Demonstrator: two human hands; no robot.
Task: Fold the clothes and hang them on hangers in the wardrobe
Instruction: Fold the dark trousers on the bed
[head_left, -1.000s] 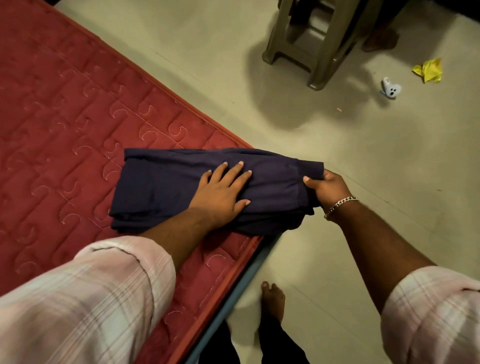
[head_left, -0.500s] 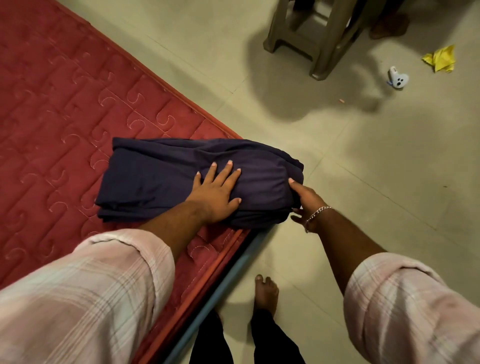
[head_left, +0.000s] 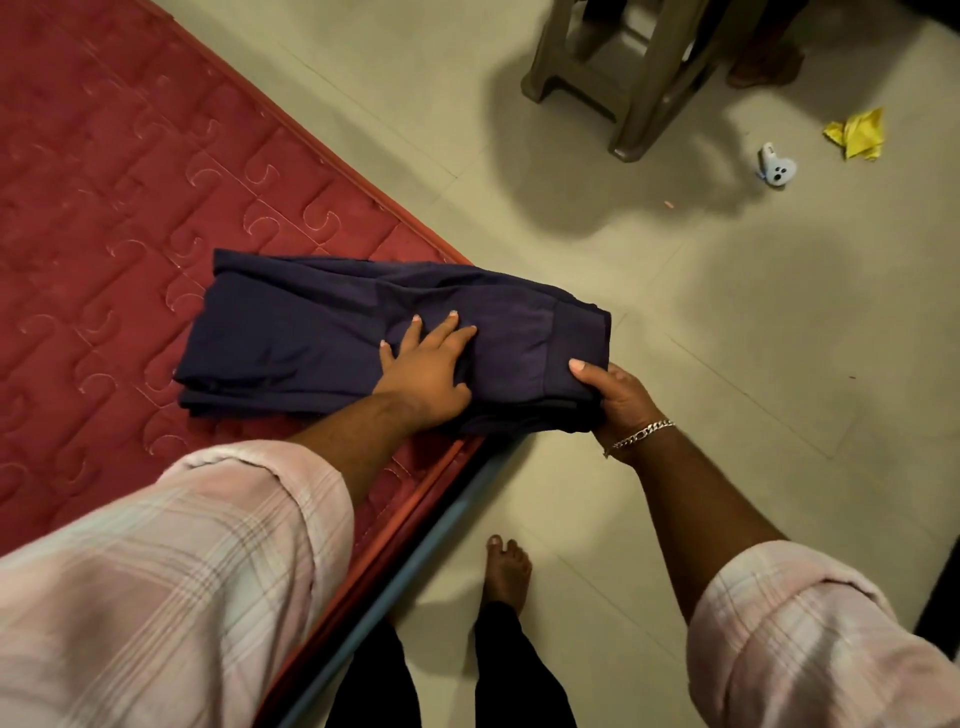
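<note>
A folded dark navy garment (head_left: 311, 332) lies at the corner of the red quilted mattress (head_left: 114, 218), its right end hanging past the mattress edge. My left hand (head_left: 426, 369) presses flat on the middle of the garment with fingers spread. My right hand (head_left: 618, 395) grips the garment's right end, thumb on top and fingers underneath. No hanger or wardrobe is in view.
A plastic stool (head_left: 623, 78) stands on the tiled floor at the upper right. A small white toy (head_left: 777, 167) and a yellow crumpled scrap (head_left: 857, 134) lie on the floor beyond it. My bare foot (head_left: 506, 571) stands beside the blue bed frame (head_left: 415, 556).
My right hand went from touching the garment's right end with loose fingers to gripping it, thumb on top. My left hand stays pressed on the garment's middle.
</note>
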